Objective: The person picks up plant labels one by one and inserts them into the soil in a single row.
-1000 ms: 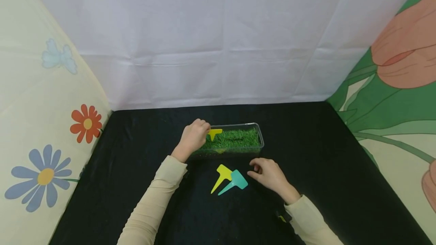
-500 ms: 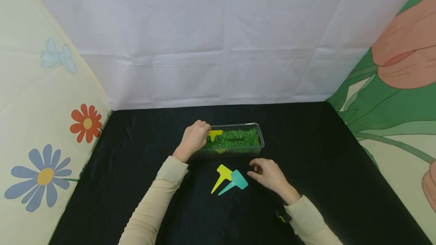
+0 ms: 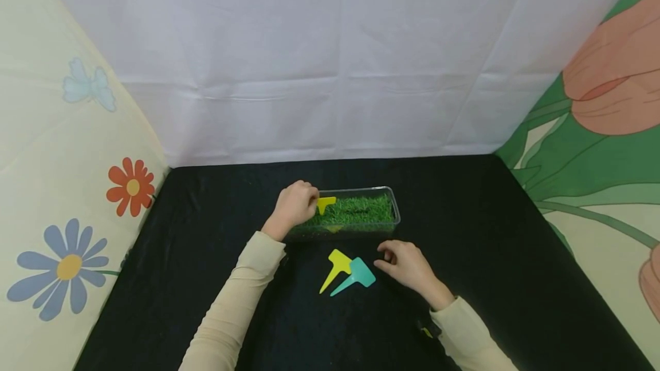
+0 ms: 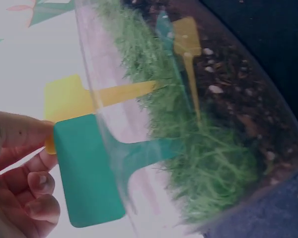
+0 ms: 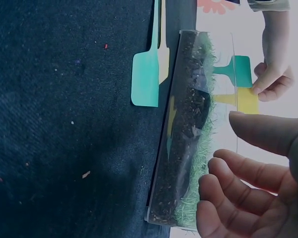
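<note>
Looks about half done — two in, two out

A green tag (image 4: 89,173) and a yellow tag (image 5: 247,101) stand side by side in the turf (image 3: 363,202), in the left half of the clear box (image 3: 396,212), stems in the grass and heads above the rim. The left hand (image 3: 294,208) pinches the yellow tag by its head, so I'd call that one placed or nearly so. How deep its tip runs into the soil (image 4: 238,91) can't be told. The green tag looks finished; no finger clearly grips it.

Two more seem left to do. A loose yellow tag (image 3: 337,261) and a teal tag (image 3: 362,272) lie on the black cloth (image 3: 464,228) in front of the box, the teal one lapping over the other. The right hand (image 3: 409,265) holds nothing — thumb apart, fingers loosely bent — and hovers near the teal tag, with no contact visible.

The right half of the turf has no tag standing in it. A dark line (image 3: 357,210) shows in the grass there; whether it is a slot can't be made out.
</note>
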Action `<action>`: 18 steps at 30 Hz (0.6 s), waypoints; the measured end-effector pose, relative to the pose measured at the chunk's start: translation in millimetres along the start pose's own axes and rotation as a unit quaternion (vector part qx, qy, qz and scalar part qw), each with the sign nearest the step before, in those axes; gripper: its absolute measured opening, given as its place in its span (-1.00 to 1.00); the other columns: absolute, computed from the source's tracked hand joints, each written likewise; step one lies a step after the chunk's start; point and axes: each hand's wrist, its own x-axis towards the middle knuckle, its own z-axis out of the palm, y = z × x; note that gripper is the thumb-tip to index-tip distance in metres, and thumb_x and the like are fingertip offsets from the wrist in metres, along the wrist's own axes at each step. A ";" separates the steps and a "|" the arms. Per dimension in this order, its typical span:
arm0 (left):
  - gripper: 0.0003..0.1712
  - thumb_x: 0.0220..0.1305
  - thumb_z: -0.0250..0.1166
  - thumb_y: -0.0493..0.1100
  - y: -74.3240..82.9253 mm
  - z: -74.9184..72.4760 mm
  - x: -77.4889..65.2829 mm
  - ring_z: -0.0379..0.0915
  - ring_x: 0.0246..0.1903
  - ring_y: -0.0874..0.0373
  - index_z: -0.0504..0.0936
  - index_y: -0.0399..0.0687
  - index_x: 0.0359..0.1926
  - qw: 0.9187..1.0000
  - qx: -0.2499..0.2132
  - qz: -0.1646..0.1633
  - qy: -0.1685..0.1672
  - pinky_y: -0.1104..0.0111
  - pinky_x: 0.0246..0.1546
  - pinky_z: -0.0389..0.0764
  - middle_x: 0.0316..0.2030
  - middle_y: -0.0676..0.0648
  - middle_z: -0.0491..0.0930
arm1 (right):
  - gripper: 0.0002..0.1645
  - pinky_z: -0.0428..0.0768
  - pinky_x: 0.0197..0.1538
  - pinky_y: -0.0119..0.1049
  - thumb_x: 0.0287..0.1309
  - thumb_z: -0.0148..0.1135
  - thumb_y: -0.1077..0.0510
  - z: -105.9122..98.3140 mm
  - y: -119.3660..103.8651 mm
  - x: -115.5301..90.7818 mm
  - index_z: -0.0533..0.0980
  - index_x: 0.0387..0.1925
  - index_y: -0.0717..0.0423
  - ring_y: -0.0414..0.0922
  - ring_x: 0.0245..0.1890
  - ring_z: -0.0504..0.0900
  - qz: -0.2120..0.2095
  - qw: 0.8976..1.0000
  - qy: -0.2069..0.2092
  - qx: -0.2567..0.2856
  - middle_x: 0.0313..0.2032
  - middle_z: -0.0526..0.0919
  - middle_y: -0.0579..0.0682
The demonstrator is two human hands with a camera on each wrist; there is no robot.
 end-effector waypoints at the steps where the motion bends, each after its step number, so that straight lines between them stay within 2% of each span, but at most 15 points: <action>1: -0.83 0.11 0.17 -0.35 0.3 -0.6 0.8 0.38 -0.54 0.15 0.68 -0.10 -0.46 1.000 0.000 -0.004 -0.005 0.44 -0.64 0.39 -0.56 -0.01 0.49 | -0.75 0.37 -0.56 -0.41 -0.05 0.35 0.19 0.1 0.0 0.0 0.58 -0.29 0.23 -0.33 -0.65 0.35 -0.001 1.000 0.000 0.001 -0.58 0.44 -0.17; 5: -0.75 0.07 0.14 -0.37 2.6 -2.5 5.2 0.20 -0.67 0.21 0.58 -0.05 -0.66 1.000 -0.003 -0.020 -0.023 0.48 -0.75 0.19 -0.67 0.03 0.35 | -0.76 0.37 -0.56 -0.41 -0.05 0.35 0.19 0.7 -0.2 -0.1 0.58 -0.29 0.22 -0.33 -0.65 0.35 -0.002 1.000 0.003 0.001 -0.58 0.44 -0.18; 8: -0.60 0.01 0.10 -0.41 5.0 -3.2 9.2 -0.09 -0.73 0.24 0.29 0.02 -0.83 0.999 -0.001 -0.025 -0.032 0.47 -0.76 -0.04 -0.75 0.08 0.06 | -0.76 0.37 -0.56 -0.41 -0.05 0.35 0.19 0.9 -0.6 -0.3 0.58 -0.29 0.22 -0.33 -0.65 0.35 -0.001 1.000 0.003 0.002 -0.58 0.44 -0.18; 11: -0.52 -0.02 0.08 -0.42 7.2 -3.1 13.1 -0.26 -0.71 0.24 0.08 0.05 -0.84 0.999 0.009 -0.028 -0.046 0.44 -0.73 -0.13 -0.73 0.08 -0.13 | -0.76 0.36 -0.56 -0.41 -0.05 0.35 0.19 1.4 -0.6 -0.5 0.58 -0.30 0.22 -0.33 -0.65 0.35 0.001 1.000 0.003 0.003 -0.58 0.44 -0.18; 18: -0.52 -0.02 0.07 -0.41 11.9 -4.4 17.4 -0.32 -0.71 0.23 0.02 0.03 -0.80 0.996 0.031 -0.048 -0.074 0.42 -0.71 -0.14 -0.73 0.08 -0.17 | -0.77 0.36 -0.56 -0.41 -0.04 0.34 0.19 2.8 0.7 -0.1 0.58 -0.30 0.22 -0.32 -0.65 0.34 -0.001 1.000 0.004 0.002 -0.58 0.44 -0.18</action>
